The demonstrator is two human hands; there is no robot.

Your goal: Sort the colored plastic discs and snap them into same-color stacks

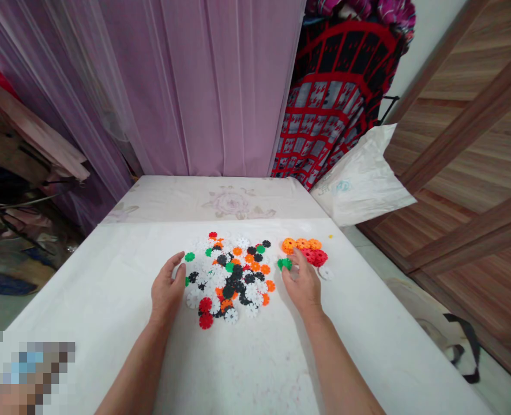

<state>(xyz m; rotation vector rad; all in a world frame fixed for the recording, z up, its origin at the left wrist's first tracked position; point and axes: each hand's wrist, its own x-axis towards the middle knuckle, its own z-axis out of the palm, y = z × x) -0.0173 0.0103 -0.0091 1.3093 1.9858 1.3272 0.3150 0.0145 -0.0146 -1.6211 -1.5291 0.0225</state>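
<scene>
A loose pile of notched plastic snowflake discs [237, 282] in white, black, orange, red and green lies on the white-covered table. At its left edge, my left hand [167, 287] is open, with fingers curved and the thumb apart. A green disc [190, 257] lies just beyond those fingertips. On the other side of the pile, my right hand [304, 285] pinches green discs [285, 263] between thumb and fingers. Close behind it are grouped orange discs [301, 244] and red discs [316, 256]. A white disc [325, 272] lies to the right of the red ones.
The table [108, 300] has a floral cloth [232, 202] at its far end. A white bag [359, 181] stands by the far right corner. Purple curtains [212, 86] hang behind, and wooden doors [467, 127] are on the right. A tiny yellow piece [330, 236] lies near the right edge.
</scene>
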